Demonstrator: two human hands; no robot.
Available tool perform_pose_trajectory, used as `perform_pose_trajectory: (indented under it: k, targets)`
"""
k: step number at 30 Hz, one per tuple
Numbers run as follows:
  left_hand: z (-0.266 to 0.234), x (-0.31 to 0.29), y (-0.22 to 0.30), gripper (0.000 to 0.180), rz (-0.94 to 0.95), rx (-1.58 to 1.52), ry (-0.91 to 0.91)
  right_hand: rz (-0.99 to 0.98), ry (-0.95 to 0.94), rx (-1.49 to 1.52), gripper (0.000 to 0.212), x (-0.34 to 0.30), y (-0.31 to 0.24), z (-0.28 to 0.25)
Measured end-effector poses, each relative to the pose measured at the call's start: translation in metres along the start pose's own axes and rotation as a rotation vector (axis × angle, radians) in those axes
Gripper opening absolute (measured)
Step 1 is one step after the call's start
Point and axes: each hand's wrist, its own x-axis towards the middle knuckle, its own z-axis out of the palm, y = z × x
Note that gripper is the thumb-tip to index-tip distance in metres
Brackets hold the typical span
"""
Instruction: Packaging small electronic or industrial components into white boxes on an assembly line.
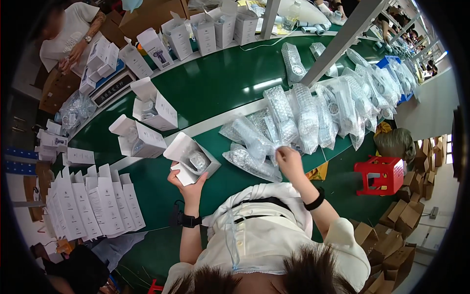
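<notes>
At centre, in the left hand (188,185): an open white cardboard box (211,165) with lid flap raised, tilted toward the body, just above the near edge of the desk (154,188), green-topped. Left grip closed about the near end of the box, thumb on the right, fingers on the left. Inside, a clear bubble-wrapped item (198,160); exact form hidden by the wrapping.

To the right, in the right hand (290,164): an elongated translucent bubble-wrap parcel (253,138), slightly blurred. Right grip pinched nearly closed, fingertips together on the near end of the parcel. Not possible to tell whether lifted clear of the similar parcel beneath.

Beyond the right hand, extending to the right: a long row of clear bubble-wrapped parcels (307,122), side by side. Just left of the held box: two white open cardboard boxes (164,116), each with wrapped contents. Farther left, at the near side: a bank of upright white cartons (93,206). At right, beyond the desk: a red plastic stool (379,175).
</notes>
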Motion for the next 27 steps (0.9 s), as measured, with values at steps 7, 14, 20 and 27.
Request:
perform_pose_trajectory:
  k: [7,14,20,27]
  targets:
    - [-0.002,-0.010,-0.004,0.075,0.027,-0.005,-0.072,0.101,0.310,-0.578,0.032,-0.042,0.095,0.012]
    - [-0.004,-0.012,-0.003,0.076,-0.009,0.058,-0.071,0.064,0.357,-0.520,0.022,-0.039,0.117,0.020]
    - [-0.009,-0.002,0.015,0.065,-0.003,0.017,-0.069,-0.201,0.488,-0.243,0.011,-0.042,0.068,-0.007]
    - [-0.011,0.025,0.057,0.029,-0.021,0.337,-0.193,0.094,0.312,0.703,0.014,0.006,-0.089,-0.034]
